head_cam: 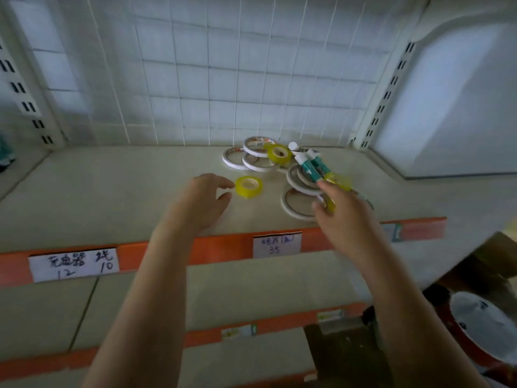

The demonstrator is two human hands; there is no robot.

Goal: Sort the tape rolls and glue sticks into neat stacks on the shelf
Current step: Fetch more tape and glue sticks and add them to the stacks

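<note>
A jumbled pile lies on the beige shelf [112, 186] at the back right. It holds several flat white tape rolls [258, 147], a yellow tape roll [278, 154] and teal glue sticks [309, 168] with white caps. One more yellow tape roll [249, 186] lies apart, left of the pile. My left hand [201, 200] hovers beside it, fingers loosely curled, its fingertips right at the roll's left edge. My right hand [345, 217] reaches into the pile's near side; index finger and thumb appear to pinch a blurred yellow tape roll [340, 181] over a large white roll [296, 204].
A white wire grid [209, 79] backs the shelf, between slotted uprights. An orange front strip [218, 246] carries handwritten price labels. More beige shelves step down below. A brown cardboard box [475, 264] and a red-rimmed round vessel [481, 323] sit at the lower right.
</note>
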